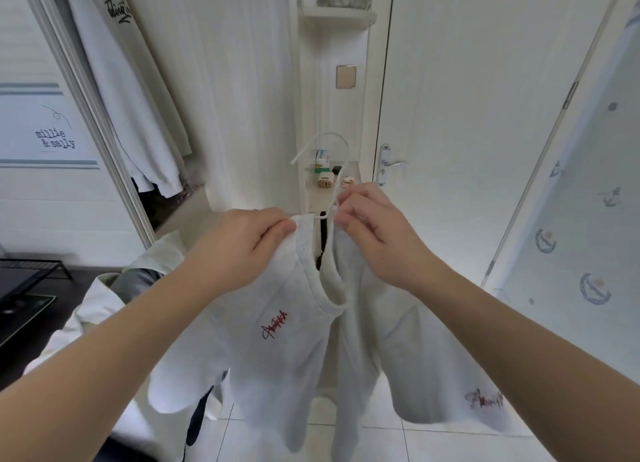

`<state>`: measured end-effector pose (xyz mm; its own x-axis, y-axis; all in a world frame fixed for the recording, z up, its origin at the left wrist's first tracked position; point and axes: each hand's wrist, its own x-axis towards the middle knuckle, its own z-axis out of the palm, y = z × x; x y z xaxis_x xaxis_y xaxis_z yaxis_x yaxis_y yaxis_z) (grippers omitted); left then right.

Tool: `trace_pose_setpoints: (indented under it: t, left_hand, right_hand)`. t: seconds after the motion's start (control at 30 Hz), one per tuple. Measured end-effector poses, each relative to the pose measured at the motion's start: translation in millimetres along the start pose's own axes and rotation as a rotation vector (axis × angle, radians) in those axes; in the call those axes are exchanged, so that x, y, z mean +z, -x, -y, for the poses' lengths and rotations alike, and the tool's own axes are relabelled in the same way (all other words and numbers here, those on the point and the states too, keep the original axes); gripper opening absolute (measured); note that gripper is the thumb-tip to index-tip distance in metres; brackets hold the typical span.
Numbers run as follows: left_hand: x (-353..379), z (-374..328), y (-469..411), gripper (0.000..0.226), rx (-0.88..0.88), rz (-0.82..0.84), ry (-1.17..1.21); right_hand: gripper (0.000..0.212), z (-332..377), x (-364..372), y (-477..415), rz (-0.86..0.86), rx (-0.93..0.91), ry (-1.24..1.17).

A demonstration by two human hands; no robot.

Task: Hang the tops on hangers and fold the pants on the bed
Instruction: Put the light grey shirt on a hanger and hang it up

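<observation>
A light grey sweatshirt with red script on the chest hangs in front of me, held up at its collar. My left hand pinches the left side of the neckline. My right hand grips the right side of the collar together with the neck of a white plastic hanger, whose hook rises above my fingers. The hanger's lower part is hidden inside the sweatshirt. Another light top with black script hangs in the open wardrobe at upper left.
A white door with a metal handle stands straight ahead. A narrow shelf unit holds small boxes behind the hanger. Bedding and dark clothes lie at lower left. A patterned door panel is at right. White tiles cover the floor.
</observation>
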<state>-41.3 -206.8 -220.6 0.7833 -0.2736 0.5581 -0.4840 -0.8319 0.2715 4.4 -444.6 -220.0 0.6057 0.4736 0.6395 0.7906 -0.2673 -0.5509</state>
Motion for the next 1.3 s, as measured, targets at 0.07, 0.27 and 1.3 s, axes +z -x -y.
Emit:
trace_pose_setpoints:
  t: [0.07,0.27,1.3]
  left_hand:
    - [-3,0,2,0.051,0.003,0.025,-0.004]
    - [-17,23,14,0.037,-0.017,0.004,0.037]
    - [-35,47,45,0.043,-0.127,-0.122,0.005]
  right_hand:
    - [0.019,0,-3,3,-0.029,0.085,-0.016]
    - [0.013,-11,-34,11,0.079,0.240,-0.060]
    - [0.042,-3,-37,-1,0.135,0.399,-0.192]
